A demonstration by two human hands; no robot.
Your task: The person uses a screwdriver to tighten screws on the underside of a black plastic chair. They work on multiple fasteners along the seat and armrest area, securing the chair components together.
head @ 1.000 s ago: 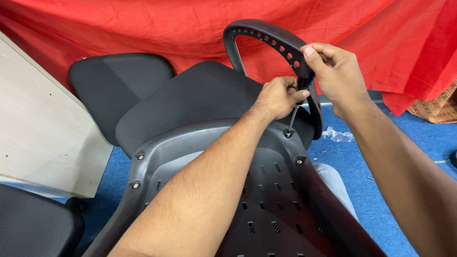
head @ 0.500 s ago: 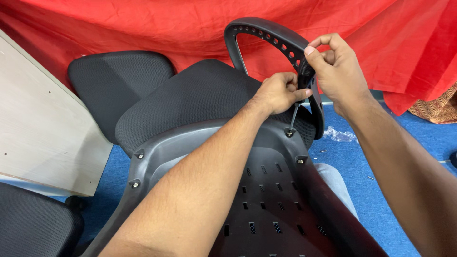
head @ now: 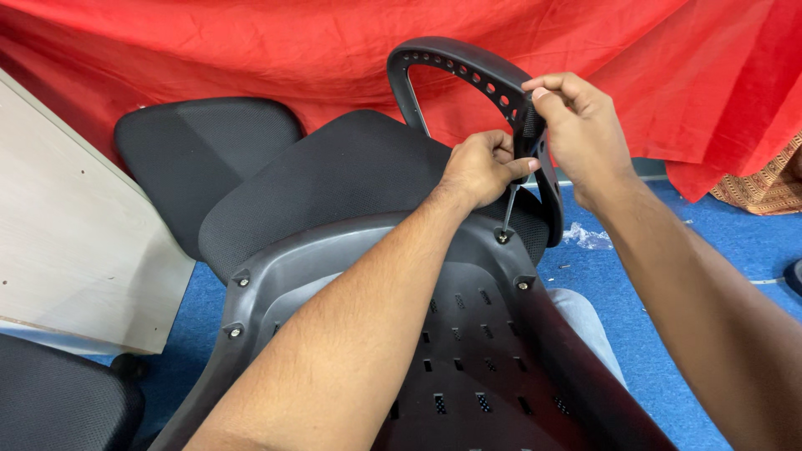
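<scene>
Red cloth (head: 251,50), pale board (head: 75,250), blue floor (head: 668,276).

Wooden board (head: 67,250) left of chair shell (head: 468,367)

I see a matt black plastic shell (head: 468,334) with shiny metal screws (head: 503,238), and a thin bright metal key (head: 508,209). The seat (head: 334,175) is rough black woven cloth. The armrest (head: 484,79) looks like grainy matt plastic; the drape (head: 251,50) is creased red cloth.
</scene>
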